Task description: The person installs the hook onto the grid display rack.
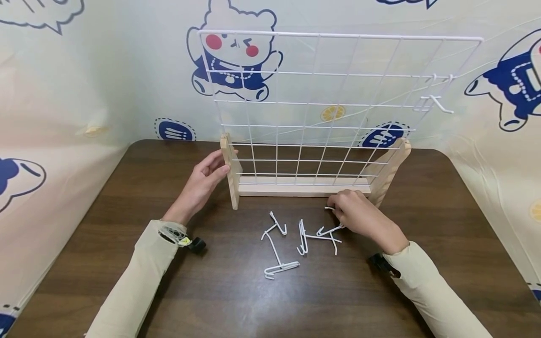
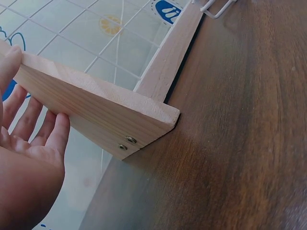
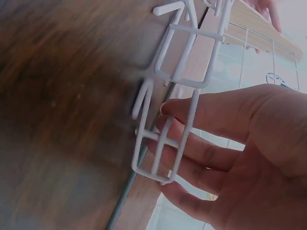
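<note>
My left hand [image 1: 198, 185] grips the wooden side panel [image 1: 231, 176] at the left end of a stand, with the thumb at its front edge. In the left wrist view, the fingers lie against the panel's outer face. At the stand's right end, my right hand [image 1: 359, 215] pinches a white wire hook [image 3: 154, 176] low over the table; part of it is hidden behind the fingers. Several loose wire hooks [image 1: 305, 237] lie on the table between the hands. A white wire grid [image 1: 296, 102] stands upright in the wooden base [image 1: 291, 190].
One wire hook [image 1: 441, 105] hangs on the grid's upper right. Another wooden side panel [image 1: 390, 169] supports the grid at the right. Behind the brown table [image 1: 236, 305] hangs a printed sheet [image 1: 139, 70] with cartoon figures.
</note>
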A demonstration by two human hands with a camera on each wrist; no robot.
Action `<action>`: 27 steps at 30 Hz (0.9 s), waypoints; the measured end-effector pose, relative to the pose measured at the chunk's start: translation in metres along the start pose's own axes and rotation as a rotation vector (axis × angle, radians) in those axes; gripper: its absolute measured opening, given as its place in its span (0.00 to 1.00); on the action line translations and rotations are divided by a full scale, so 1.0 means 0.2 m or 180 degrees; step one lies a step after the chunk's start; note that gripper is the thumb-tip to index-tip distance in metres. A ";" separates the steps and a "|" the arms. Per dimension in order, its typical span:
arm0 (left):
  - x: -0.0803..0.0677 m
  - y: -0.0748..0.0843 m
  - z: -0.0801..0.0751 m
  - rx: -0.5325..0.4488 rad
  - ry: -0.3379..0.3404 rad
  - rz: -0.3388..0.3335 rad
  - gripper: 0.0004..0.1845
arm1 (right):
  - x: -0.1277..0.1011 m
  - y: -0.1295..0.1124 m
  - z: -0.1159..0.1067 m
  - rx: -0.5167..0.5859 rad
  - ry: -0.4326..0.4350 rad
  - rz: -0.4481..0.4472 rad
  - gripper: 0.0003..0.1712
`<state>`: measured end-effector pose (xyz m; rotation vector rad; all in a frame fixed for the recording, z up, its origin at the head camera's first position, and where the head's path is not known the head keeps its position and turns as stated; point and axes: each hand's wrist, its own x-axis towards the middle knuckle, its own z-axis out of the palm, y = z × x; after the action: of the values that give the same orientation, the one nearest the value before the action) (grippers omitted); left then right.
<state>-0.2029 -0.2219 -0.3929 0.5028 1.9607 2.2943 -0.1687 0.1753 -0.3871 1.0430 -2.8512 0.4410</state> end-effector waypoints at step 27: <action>0.00 -0.01 0.00 -0.0133 0.0043 0.0029 0.26 | -0.01 0.06 -0.13 0.0142 0.0132 0.0122 0.11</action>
<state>-0.2035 -0.2212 -0.3943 0.4947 1.9159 2.3448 -0.1746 0.1929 -0.3656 0.9759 -2.8415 0.5252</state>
